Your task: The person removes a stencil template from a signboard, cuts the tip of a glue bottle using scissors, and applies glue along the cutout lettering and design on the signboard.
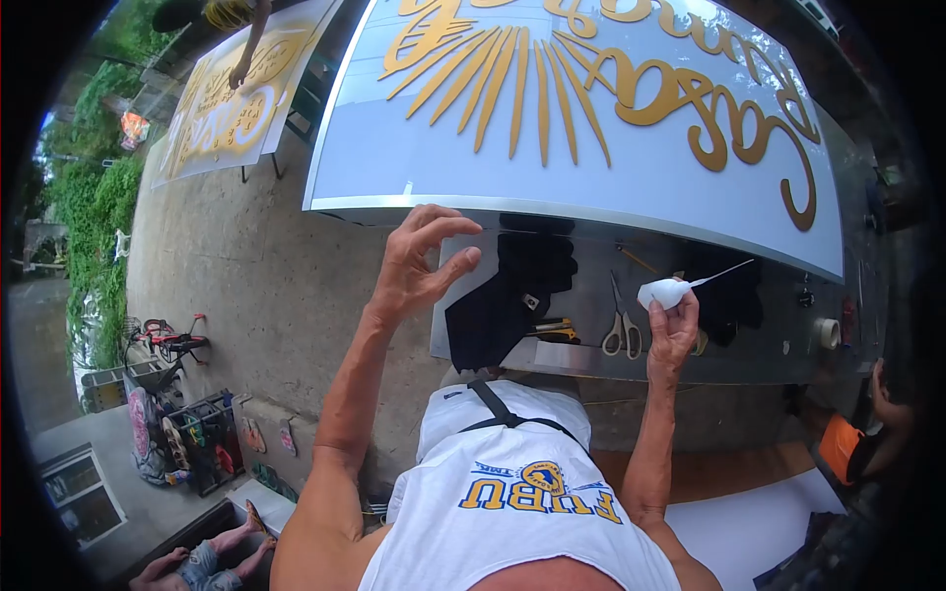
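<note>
A person in a white tank top (522, 492) holds a small white bottle (662, 293) with a long thin nozzle in the right hand (673, 335), closed around it, above a workbench (581, 357) bearing scissors (621, 333), a pencil (636, 258) and dark cloth (483, 325). The left hand (424, 261), thumb and fingers parted, is at the metal edge of a white sign panel (434, 163) with gold lettering. Beyond, another person's hand (237, 75) reaches over a second gold-marked board (197, 118).

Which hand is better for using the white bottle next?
Probably the right hand: it holds the white bottle, thin tip sticking out. The left hand looks empty, near the edge of the sign.
</note>
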A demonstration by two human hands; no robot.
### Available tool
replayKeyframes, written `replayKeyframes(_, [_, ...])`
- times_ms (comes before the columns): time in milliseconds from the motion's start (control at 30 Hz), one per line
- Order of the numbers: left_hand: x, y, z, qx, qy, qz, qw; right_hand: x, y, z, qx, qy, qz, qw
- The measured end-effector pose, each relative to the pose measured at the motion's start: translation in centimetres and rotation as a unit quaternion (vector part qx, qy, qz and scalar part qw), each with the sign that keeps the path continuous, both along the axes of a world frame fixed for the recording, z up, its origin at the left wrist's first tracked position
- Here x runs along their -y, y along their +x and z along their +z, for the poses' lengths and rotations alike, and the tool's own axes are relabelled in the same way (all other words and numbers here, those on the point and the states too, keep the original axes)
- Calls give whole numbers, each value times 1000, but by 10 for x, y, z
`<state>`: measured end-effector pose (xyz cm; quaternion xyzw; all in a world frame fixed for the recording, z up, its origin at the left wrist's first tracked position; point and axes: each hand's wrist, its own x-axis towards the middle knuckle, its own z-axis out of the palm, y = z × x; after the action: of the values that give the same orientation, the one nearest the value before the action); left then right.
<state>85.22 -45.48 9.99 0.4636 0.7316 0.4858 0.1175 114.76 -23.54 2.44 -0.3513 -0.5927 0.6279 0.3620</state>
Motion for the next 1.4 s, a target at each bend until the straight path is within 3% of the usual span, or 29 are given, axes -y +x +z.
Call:
replayKeyframes(67, [-28,-15,8,-59,-28,-21,998,-20,1,4,-16,26,7,1000])
replayKeyframes(133, [-61,-26,15,-206,-52,-47,976,-39,-1,10,-24,18,-1,1000])
replayKeyframes(200, [-96,-40,17,-229,-87,-65,967,-59,-2,10,-47,18,-1,999])
replayKeyframes(267, [-131,-55,18,-342,-117,-91,928,-76,-4,16,-48,12,-1,999])
replayKeyframes(467, [-208,-100,-3,-438,-173,-144,870,-124,-5,15,-80,56,-7,995])
replayKeyframes(667, [-235,-117,-16,-460,-203,-162,849,-150,-14,7,-99,38,-37,994])
replayKeyframes(1400, [-250,-122,-40,-406,-216,-165,873,-153,-18,-5,-102,-11,-47,994])
